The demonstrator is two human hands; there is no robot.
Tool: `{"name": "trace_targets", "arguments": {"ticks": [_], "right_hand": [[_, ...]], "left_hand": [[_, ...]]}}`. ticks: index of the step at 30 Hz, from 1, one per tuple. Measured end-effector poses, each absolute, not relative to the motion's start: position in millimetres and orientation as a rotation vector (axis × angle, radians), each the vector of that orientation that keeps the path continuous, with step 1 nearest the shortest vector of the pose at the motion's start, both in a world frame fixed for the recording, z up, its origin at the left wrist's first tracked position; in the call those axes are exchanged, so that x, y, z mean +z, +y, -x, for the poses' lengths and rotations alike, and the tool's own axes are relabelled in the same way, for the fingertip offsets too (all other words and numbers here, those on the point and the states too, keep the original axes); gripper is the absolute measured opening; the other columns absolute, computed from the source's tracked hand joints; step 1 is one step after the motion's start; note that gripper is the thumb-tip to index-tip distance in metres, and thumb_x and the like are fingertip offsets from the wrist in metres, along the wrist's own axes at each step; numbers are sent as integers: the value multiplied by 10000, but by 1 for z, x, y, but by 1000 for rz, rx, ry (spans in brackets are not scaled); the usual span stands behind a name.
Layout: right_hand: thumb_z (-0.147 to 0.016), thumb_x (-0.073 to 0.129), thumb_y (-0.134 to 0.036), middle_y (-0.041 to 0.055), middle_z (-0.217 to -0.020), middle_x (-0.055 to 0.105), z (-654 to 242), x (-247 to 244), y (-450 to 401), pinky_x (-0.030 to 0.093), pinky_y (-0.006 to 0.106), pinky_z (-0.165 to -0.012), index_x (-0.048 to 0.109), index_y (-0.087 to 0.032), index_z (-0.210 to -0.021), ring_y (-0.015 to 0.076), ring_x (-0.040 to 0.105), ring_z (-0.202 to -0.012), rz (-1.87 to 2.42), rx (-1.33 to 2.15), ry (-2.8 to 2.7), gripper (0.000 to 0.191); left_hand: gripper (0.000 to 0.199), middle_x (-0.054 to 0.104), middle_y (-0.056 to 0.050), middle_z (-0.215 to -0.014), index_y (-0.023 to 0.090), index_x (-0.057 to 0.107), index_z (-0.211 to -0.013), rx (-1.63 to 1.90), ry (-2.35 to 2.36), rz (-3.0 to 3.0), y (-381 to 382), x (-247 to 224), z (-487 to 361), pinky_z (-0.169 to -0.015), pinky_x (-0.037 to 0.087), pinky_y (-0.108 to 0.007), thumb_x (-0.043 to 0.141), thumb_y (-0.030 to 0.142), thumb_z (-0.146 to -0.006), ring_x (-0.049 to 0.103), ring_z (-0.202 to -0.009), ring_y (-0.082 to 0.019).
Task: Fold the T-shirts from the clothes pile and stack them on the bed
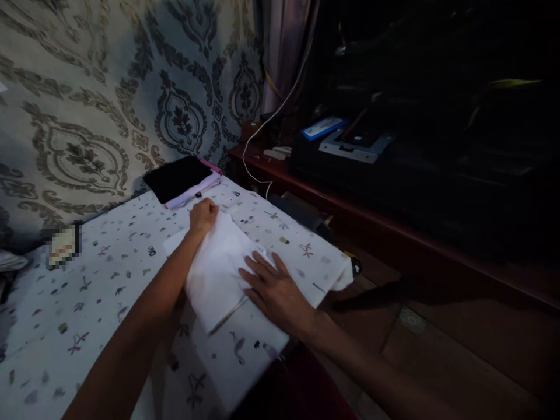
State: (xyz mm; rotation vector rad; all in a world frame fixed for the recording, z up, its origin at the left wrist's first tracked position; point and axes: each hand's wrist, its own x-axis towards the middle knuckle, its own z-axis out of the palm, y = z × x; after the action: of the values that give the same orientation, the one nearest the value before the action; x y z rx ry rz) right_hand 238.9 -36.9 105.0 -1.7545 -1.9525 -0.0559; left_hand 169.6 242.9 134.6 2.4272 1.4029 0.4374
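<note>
A white piece of folded cloth (219, 268), perhaps a garment, lies on the patterned sheet in front of me. At its far end my left hand (203, 214) is closed, with the fingers curled on the cloth's edge. My right hand (275, 286) rests flat on the near right side of the cloth, its fingers spread and holding nothing. Beyond my left hand sits a small stack of folded clothes, a black one (177, 178) on top of a lilac one (195, 191).
The patterned sheet (131, 245) covers a bed-like surface beside a damask-patterned wall (175, 116). To the right runs a dark red shelf (341, 204) holding a blue-and-white box (324, 128) and a metal-framed device (354, 146). A white cable (247, 143) hangs down by the curtain.
</note>
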Motion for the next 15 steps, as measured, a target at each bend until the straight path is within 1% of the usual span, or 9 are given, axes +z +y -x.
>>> {"name": "trace_targets", "arguments": {"ticks": [2,4,6,8,10,13,15], "right_hand": [[-1026,451,-279,125,-1468,567,-245,109,-41,342,594,-1171,617,-214,-1358,278,447,-1430,1673,14,-1868,377],[-1027,440,-276,125,-1449,583,-254,115,-48,391,528,-1151,615,-213,-1352,251,486,-1398,1628,63,-1674,374],[-1016,452,-268,117,-1311,671,-264,119,-56,480,459,-1067,660,-213,-1258,239,591,-1270,1660,108,-1441,324],[-982,495,-251,96,-1124,721,-272,120,-61,536,407,-951,697,-219,-1119,234,660,-1095,1735,172,-1314,246],[-935,549,-239,82,-1041,719,-277,119,-63,539,389,-892,698,-220,-1046,237,663,-1011,1811,221,-1316,187],[-894,607,-244,82,-1019,715,-279,115,-57,514,382,-887,693,-214,-1004,246,648,-991,1892,225,-1372,143],[-885,622,-251,73,-960,714,-278,114,-50,502,378,-876,689,-213,-931,238,645,-944,1925,209,-1372,90]], "left_hand": [[212,652,-110,-1179,216,599,-1111,531,1322,-2507,228,141,-159,-1014,431,-446,537,280,-919,550,-1178,-296],[284,611,-124,-1244,204,557,-1204,639,1111,-2624,207,146,-146,-1047,422,-475,504,275,-934,526,-1210,-302],[277,612,-117,-1225,200,554,-1204,645,846,-2705,180,149,-132,-1057,432,-472,467,271,-950,541,-1185,-289],[271,614,-105,-1230,210,560,-1201,543,663,-2720,152,149,-118,-1071,437,-458,439,284,-971,547,-1192,-276],[291,599,-105,-1294,219,554,-1233,453,568,-2716,127,145,-108,-1094,431,-457,421,295,-986,531,-1244,-276],[303,571,-125,-1368,214,556,-1251,419,478,-2732,102,138,-101,-1144,388,-494,427,303,-993,494,-1317,-289],[298,577,-134,-1363,211,564,-1246,435,428,-2738,94,136,-100,-1147,382,-516,430,306,-997,492,-1324,-294]]}}
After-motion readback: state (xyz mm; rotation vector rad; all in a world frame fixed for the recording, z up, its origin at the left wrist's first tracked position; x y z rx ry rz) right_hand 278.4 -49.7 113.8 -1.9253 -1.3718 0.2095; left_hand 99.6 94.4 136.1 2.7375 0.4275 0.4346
